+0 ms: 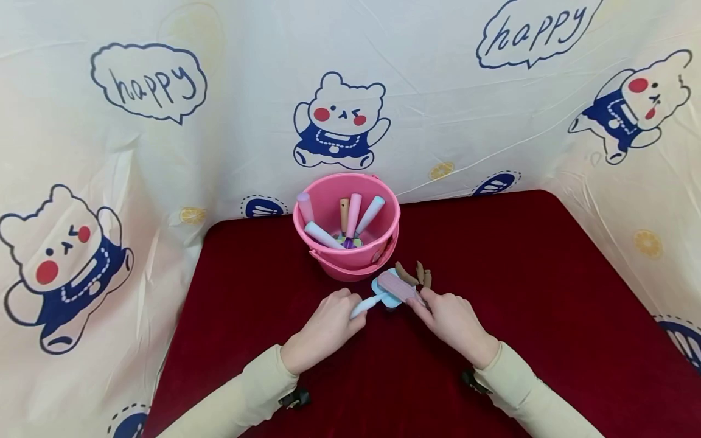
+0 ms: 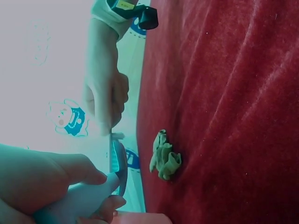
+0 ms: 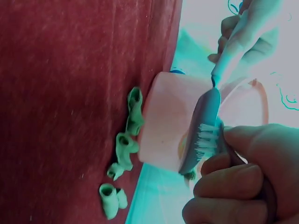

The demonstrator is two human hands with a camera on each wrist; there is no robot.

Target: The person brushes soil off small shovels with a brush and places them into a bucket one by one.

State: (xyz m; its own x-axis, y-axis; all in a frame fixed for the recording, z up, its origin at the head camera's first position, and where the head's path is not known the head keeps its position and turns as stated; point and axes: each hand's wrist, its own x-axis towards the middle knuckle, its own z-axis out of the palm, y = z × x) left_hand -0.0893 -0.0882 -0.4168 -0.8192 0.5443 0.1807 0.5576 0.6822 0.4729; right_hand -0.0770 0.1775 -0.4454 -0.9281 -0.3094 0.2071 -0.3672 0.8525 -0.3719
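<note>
My left hand [image 1: 328, 322] grips the pale blue handle of a small shovel [image 1: 366, 306], whose light blue blade is held out over the table. With my right hand [image 1: 451, 319] I hold a dusty-purple brush [image 1: 398, 286] over that blade. In the right wrist view the white bristles [image 3: 208, 137] face the blade and appear to touch it; my right fingers [image 3: 229, 179] are curled round the brush handle. Several brown, hollow, knobbly pieces [image 1: 406, 274] lie on the cloth just beyond the brush. Whether anything lies on the blade is hidden.
A pink bucket [image 1: 350, 267] stands behind the shovel, its handle hanging down in front. Several tools with pink, blue and wooden handles [image 1: 355, 213] lean inside it. Dark red cloth [image 1: 263, 365] covers the table, and a printed white curtain [image 1: 427, 121] hangs behind.
</note>
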